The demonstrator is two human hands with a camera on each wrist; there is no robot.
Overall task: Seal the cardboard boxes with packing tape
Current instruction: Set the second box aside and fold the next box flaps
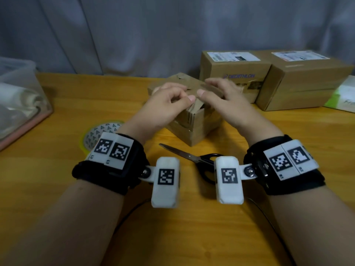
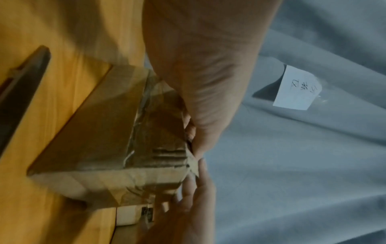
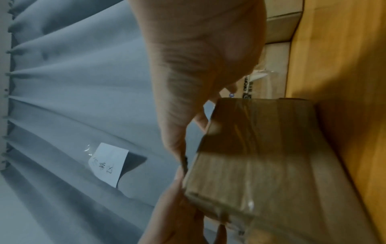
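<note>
Small cardboard box (image 1: pixel 194 120) sits on the wooden worktop (image 1: pixel 57 189), centre, one corner turned toward me. Old clear tape shows on its sides in both wrist views.

My left hand (image 1: pixel 165 104) is on the box top from the left, fingers curled, thumb and forefinger pinching the top flap at the near corner. My right hand (image 1: pixel 221 100) lies on the top from the right, fingers spread flatter over the flap, thumb tip pressed at the same near corner, almost meeting the left thumb. Left grip: clamped on the flap. Right grip: pressing down; whether the fingers hook the far edge I cannot tell, image blurred.

Roll of packing tape (image 1: pixel 98 135) lies flat on the worktop, left of the box, partly hidden behind my left wrist. Scissors (image 1: pixel 192 158) lie closed between the box and my wrists, blades pointing left.

Two larger boxes (image 1: pixel 269 81) stand side by side behind the small one, labels on top.
</note>
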